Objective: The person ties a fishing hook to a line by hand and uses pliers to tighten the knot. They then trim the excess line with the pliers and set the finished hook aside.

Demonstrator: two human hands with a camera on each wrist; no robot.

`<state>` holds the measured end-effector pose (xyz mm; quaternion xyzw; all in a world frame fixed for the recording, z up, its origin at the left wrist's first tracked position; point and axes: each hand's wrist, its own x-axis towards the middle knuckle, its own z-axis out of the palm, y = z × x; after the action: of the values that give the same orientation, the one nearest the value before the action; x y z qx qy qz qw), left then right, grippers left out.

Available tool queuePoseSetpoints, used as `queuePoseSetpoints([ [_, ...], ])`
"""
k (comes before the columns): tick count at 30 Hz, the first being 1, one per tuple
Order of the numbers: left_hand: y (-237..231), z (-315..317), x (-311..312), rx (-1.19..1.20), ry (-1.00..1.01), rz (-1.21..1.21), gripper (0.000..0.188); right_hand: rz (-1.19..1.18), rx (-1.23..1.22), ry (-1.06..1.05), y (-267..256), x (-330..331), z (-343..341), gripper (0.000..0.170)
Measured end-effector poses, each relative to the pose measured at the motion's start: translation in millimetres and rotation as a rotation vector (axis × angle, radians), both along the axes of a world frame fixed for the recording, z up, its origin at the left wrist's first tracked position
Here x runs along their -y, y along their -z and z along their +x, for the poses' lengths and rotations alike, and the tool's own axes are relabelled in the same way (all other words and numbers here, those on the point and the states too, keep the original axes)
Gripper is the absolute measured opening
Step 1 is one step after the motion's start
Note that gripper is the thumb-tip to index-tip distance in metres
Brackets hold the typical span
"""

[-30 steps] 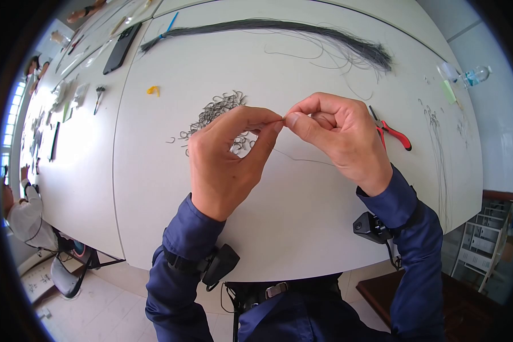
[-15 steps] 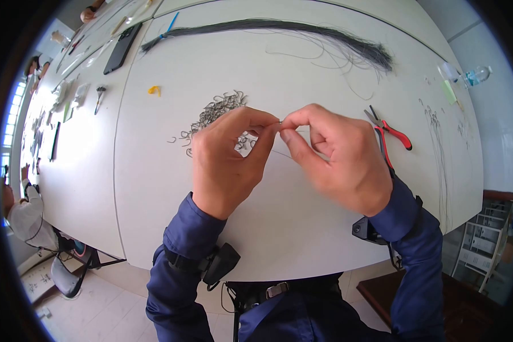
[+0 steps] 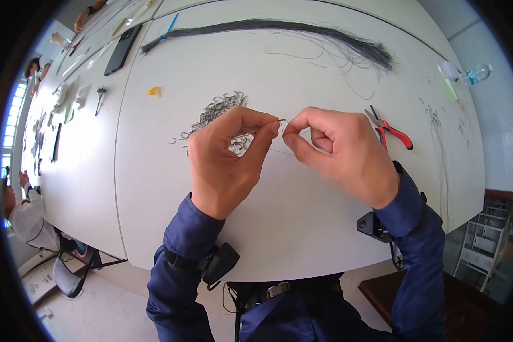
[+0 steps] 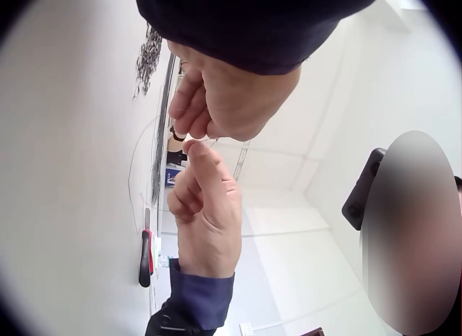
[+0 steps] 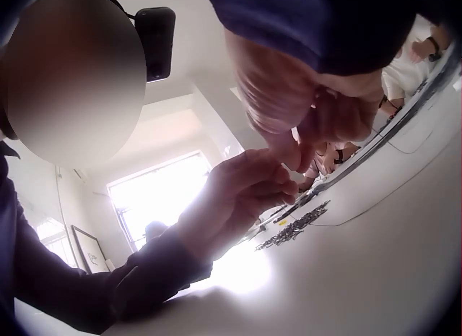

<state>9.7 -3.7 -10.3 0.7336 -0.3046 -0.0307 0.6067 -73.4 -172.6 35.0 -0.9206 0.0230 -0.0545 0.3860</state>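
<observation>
Above the table, my left hand point(image 3: 228, 154) pinches a small dark fish hook point(image 3: 282, 120) between thumb and forefinger; most of it is hidden by the fingertips. Close to its right, my right hand point(image 3: 345, 151) pinches a thin dark line point(image 3: 281, 130) that runs to the hook, fingertips a short gap away. A longer stretch of line point(image 3: 285, 153) trails below the hands. Behind the left hand lies a heap of curved fish hooks point(image 3: 219, 108), partly covered by that hand. In the left wrist view, the right hand point(image 4: 209, 220) faces the left one, thumb and forefinger together.
A long bundle of dark strands point(image 3: 268, 25) lies across the back. Red-handled pliers point(image 3: 396, 134) rest right of the right hand. Farther right lie lines with hooks point(image 3: 436, 122) and a bottle point(image 3: 477, 74). A yellow piece point(image 3: 154, 91) and a phone point(image 3: 122, 50) are at left.
The right hand's fingertips have moved slightly down and away from the left hand's, and the small hook end and line now show between them. The left hand has stayed almost in place.
</observation>
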Motion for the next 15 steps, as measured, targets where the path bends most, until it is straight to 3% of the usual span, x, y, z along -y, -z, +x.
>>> queuePoseSetpoints([
  [3,0.9,0.7,-0.5,0.074,0.035,0.082,0.007,-0.064,0.136,-0.037,-3.8,-1.6,-3.2,0.010],
  [6,-12.5,-4.0,-2.8,0.072,0.149,0.212,0.006,0.084,0.023,0.037,-9.0,5.5,1.6,0.010],
  [9,-6.8,-4.8,-1.8,0.021,0.173,0.113,0.006,0.220,-0.062,0.053,8.8,21.0,11.7,0.010],
  [12,-4.4,-2.4,-3.1,-0.038,0.121,0.075,0.006,0.174,-0.175,0.045,7.2,22.3,11.2,0.009],
  [15,-3.7,-1.8,-1.3,-0.017,0.057,0.073,0.006,-0.043,0.007,-0.091,-0.6,10.0,1.8,0.009],
])
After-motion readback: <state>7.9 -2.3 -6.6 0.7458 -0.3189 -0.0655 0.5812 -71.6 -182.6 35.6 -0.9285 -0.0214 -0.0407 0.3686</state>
